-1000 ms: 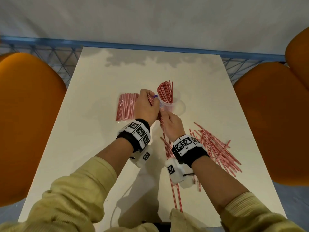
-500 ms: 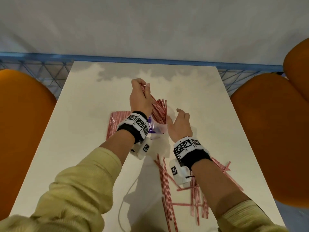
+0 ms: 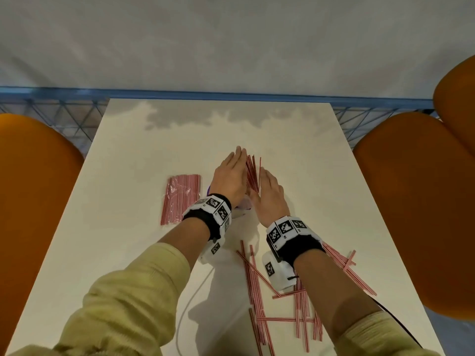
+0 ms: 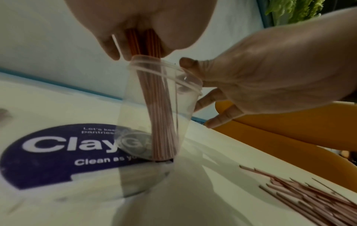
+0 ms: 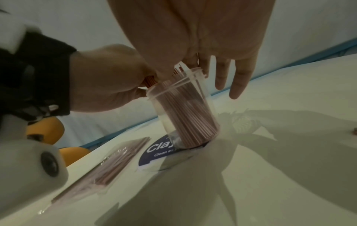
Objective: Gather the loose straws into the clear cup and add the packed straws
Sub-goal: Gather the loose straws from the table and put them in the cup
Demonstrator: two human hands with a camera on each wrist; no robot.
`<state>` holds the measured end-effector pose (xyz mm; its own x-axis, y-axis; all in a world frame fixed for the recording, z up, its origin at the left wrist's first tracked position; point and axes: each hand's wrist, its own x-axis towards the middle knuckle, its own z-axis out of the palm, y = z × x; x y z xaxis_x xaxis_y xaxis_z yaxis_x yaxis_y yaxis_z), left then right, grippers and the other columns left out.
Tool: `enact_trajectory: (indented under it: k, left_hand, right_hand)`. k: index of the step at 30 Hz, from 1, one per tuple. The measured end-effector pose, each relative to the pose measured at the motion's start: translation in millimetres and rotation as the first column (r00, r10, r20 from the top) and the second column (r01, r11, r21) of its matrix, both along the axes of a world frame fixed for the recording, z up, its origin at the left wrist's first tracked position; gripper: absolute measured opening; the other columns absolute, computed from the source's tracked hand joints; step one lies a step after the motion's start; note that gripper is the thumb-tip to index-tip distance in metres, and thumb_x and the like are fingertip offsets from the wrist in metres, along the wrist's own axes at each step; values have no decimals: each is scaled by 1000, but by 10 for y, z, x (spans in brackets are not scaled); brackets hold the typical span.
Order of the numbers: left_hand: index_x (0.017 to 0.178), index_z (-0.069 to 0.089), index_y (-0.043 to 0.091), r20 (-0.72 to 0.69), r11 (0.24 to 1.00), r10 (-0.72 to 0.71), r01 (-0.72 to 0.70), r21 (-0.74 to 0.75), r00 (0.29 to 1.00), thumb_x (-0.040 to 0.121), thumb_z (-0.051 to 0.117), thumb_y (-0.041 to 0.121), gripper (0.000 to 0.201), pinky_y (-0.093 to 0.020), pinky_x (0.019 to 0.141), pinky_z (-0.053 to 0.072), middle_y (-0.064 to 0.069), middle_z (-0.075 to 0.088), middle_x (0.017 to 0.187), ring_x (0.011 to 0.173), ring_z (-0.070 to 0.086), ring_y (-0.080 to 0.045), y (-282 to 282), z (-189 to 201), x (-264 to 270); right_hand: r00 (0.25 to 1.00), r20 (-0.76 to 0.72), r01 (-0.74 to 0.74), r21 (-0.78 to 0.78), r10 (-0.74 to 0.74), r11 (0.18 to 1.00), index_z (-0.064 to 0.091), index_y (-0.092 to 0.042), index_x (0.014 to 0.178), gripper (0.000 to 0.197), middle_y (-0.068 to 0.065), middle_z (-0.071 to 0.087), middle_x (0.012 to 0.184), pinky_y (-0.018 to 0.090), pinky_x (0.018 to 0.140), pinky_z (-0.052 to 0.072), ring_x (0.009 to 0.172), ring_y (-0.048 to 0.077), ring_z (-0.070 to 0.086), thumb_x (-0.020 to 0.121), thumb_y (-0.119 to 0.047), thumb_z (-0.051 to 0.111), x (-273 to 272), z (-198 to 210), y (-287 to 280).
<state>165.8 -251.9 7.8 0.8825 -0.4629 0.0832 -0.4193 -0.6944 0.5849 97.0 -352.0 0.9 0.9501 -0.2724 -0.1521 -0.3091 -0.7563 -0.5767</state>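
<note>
Head view: a person stands at a white table (image 3: 128, 201). The clear cup (image 3: 245, 201) stands mid-table, almost hidden between the two hands. The left hand (image 3: 230, 179), fingers straight and together, lies flat against the bundle of red-striped straws (image 3: 252, 173) rising from the cup. The right hand (image 3: 270, 195), also flat and holding nothing, is on the bundle's other side. The packed straws (image 3: 181, 199), sealed in clear wrap, lie flat to the left of the cup. Many loose straws (image 3: 280, 299) lie scattered nearer the person than the cup.

Left wrist view: the cup (image 4: 160, 110) stands on the edge of a round blue sticker (image 4: 58, 152). The left hand (image 4: 139, 23) touches the straws (image 4: 162, 114) just above the rim; the right hand (image 4: 270, 79), fingers spread, is just beside the rim.

Right wrist view: the cup (image 5: 185, 110) leans slightly, its straws (image 5: 189, 116) fanned inside. The packet (image 5: 108, 165) lies left of it.

Judgement: the step in hand seems to be squaring up a batch already in the cup. Next, a hand must reach back to the scattered straws and collect another handful, while the tall, light cup is kept from tipping.
</note>
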Motion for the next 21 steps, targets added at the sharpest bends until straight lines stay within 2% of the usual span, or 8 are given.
enact_trajectory:
  k: [3, 6, 8, 12, 14, 15, 18, 21]
  left_hand:
    - [150, 5, 20, -75, 989, -47, 57, 138, 996, 101, 20, 35, 53, -41, 119, 9, -2, 6, 160, 148, 2, -23, 32, 75, 18]
    - [148, -3, 32, -197, 1000, -21, 25, 15, 980, 99, 20, 40, 54, -45, 118, 4, -1, 0, 160, 147, -5, -22, 51, 129, -33]
    - [149, 5, 27, -208, 969, 81, -125, -212, 975, 99, 29, 33, 56, -42, 119, 10, -4, 11, 159, 147, 6, -24, 76, 137, -106]
    - [141, 31, 17, -307, 762, 336, -448, -468, 891, 91, 51, 18, 54, -34, 110, 34, -6, 42, 142, 130, 41, -21, 185, 103, -303]
    - [131, 41, 14, -379, 742, 381, -524, -419, 843, 85, 59, 15, 50, -34, 98, 46, -6, 51, 128, 116, 53, -21, 253, 25, -461]
    - [127, 45, 13, -378, 786, 377, -508, -352, 846, 82, 63, 16, 49, -31, 95, 48, -6, 53, 124, 112, 55, -21, 281, -32, -564]
    - [127, 46, 13, -342, 964, 236, -264, -38, 909, 78, 67, 31, 56, -31, 97, 41, -7, 49, 127, 118, 46, -25, 322, -187, -962]
    - [132, 39, 12, -350, 973, 189, -126, 194, 918, 74, 70, 44, 73, -36, 102, 37, -9, 39, 132, 122, 38, -27, 347, -244, -1310]
  right_hand:
    - [999, -28, 14, -5, -15, 1000, 17, -25, 149, 54, 2, 13, 158, 43, 109, 30, 139, 29, 21, 99, -33, 36, -4, 8, 11]
    - [1000, -21, 6, 21, -5, 1000, 19, -27, 148, 53, 1, 13, 158, 43, 111, 27, 141, 29, 19, 98, -34, 36, -5, 8, -8]
    - [1000, -3, -14, 49, 14, 999, 21, -26, 148, 54, 0, 11, 158, 40, 115, 20, 143, 28, 15, 98, -37, 35, -18, 11, -36]
    - [996, 84, 20, 104, -28, 994, 31, -20, 145, 53, 3, 18, 157, 38, 116, 15, 144, 26, 16, 96, -42, 34, -145, 99, -141]
    - [987, 109, 109, 88, -118, 990, 40, -14, 140, 49, 8, 28, 152, 37, 114, 21, 140, 27, 25, 96, -36, 41, -280, 117, -250]
    - [978, 102, 174, 70, -181, 982, 43, -12, 137, 47, 11, 34, 148, 37, 112, 25, 137, 28, 29, 95, -33, 46, -364, 100, -323]
    - [911, -60, 407, -19, -407, 913, 40, -9, 136, 56, 14, 37, 143, 43, 106, 32, 132, 31, 33, 89, -36, 54, -659, 42, -552]
    - [791, -255, 525, -183, -556, 831, 29, -2, 139, 75, 18, 33, 143, 47, 105, 33, 131, 34, 31, 85, -47, 56, -1002, 15, -709]
